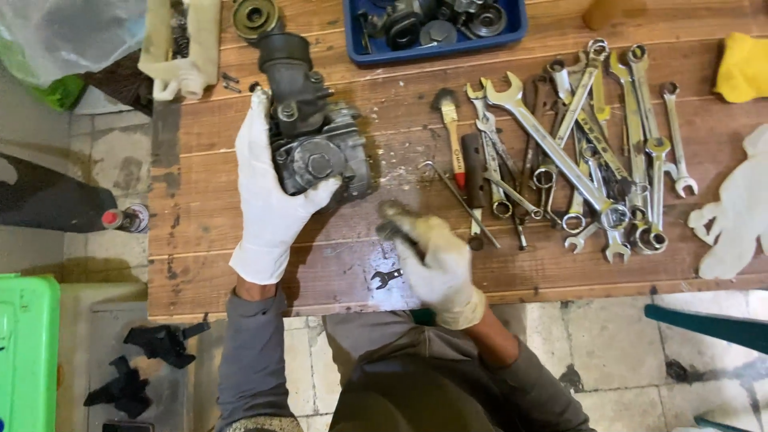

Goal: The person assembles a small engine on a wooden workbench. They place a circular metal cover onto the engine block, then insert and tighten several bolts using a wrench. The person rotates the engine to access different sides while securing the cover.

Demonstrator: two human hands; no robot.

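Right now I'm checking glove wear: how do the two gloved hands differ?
The left hand wears a clean white glove and grips the grey carburetor; the right hand wears a grimy, yellowed glove and shows blurred. The left lies flat and extended, the right curled. Both are over the wooden table.

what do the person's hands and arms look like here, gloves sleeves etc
Both hands wear thin whitish gloves. The left hand has a cleaner white glove; the one on the right hand is yellowed and grimy. Grey long sleeves cover both arms, the right one pushed up from the wrist.
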